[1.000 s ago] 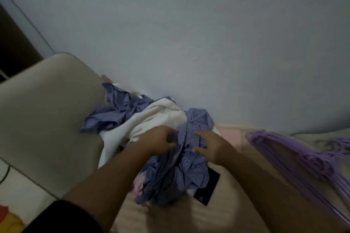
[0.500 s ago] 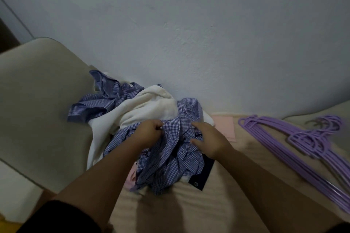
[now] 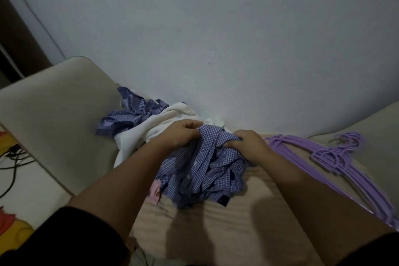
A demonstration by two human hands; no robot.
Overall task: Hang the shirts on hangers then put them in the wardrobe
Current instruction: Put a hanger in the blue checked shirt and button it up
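Note:
A crumpled blue checked shirt lies on top of a heap of clothes on the beige sofa seat. My left hand pinches its upper left edge and my right hand grips its upper right edge. Behind it lie a white garment and a blue striped shirt. A stack of purple hangers rests on the seat to the right, untouched.
A padded sofa armrest rises at the left, with the pale wall right behind the clothes. A pink cloth and a dark label peek from under the heap. Cables lie on the floor at far left.
Both hands have lifted the top edge of the checked shirt and drawn it slightly apart. The camera has shifted, so the heap sits nearer the middle.

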